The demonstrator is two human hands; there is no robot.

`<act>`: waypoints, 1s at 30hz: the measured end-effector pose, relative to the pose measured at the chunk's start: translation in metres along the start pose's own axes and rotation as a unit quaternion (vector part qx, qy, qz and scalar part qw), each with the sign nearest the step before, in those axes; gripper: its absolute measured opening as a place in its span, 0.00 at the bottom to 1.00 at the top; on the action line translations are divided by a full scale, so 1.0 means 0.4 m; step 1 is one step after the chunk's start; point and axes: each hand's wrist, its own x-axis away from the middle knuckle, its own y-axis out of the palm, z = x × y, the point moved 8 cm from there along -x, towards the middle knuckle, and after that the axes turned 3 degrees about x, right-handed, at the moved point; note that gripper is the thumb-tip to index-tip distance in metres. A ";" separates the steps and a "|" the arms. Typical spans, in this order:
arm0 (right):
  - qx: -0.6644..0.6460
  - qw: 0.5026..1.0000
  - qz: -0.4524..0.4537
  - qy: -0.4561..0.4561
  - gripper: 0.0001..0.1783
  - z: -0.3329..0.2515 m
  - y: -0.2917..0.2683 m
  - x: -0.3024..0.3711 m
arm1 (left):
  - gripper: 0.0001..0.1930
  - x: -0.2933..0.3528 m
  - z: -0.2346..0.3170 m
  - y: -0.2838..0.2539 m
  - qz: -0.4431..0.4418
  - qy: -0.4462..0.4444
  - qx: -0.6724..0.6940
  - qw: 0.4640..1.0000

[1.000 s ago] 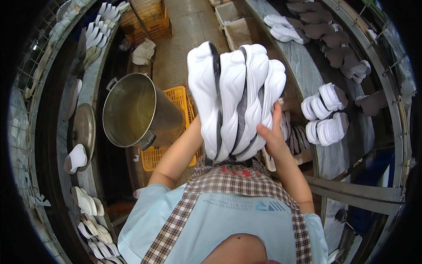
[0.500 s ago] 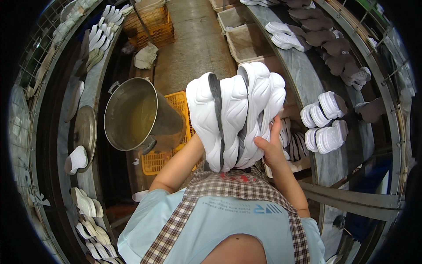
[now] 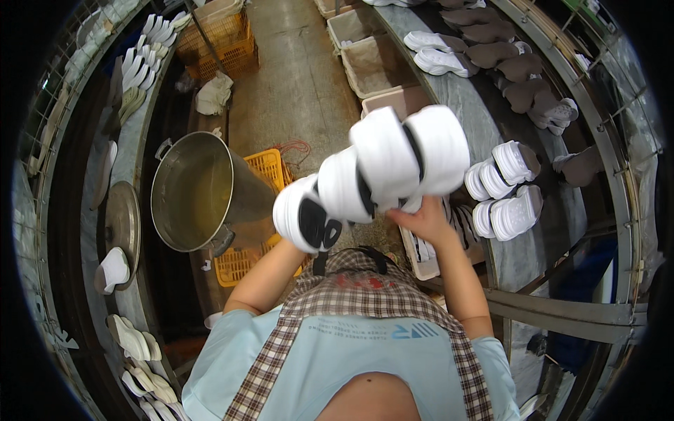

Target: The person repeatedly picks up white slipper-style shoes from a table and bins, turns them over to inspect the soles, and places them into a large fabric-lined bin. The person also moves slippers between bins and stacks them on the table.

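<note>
A row of thick white shoe soles (image 3: 382, 154), pressed side by side with dark inner faces showing between them, is held up in front of my apron. It slants from lower left to upper right, and its upper end is blurred by motion. My right hand (image 3: 430, 223) grips it from below at the right, thumb against the soles. At the lower left end, my left forearm (image 3: 270, 277) runs up behind the nearest sole, which shows a black patterned face. The soles cover my left hand, though the row is plainly borne between both hands.
To the left, a large metal pot (image 3: 193, 189) of yellowish liquid stands by a yellow crate (image 3: 267, 165). A round metal lid (image 3: 125, 210) leans on the left bench, among more soles. White soles (image 3: 505, 168) sit on the right bench. Lined bins (image 3: 379, 63) flank the aisle.
The row of soles has turned from upright to slanting, its top tipping rightward and its lower end swinging left. My right hand has stayed under its right side. The whole view has shifted slightly.
</note>
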 end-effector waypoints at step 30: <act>-0.328 0.937 -0.041 0.111 0.36 -0.002 0.079 0.002 | 0.31 -0.026 -0.123 -0.150 0.066 -0.283 0.139 0.947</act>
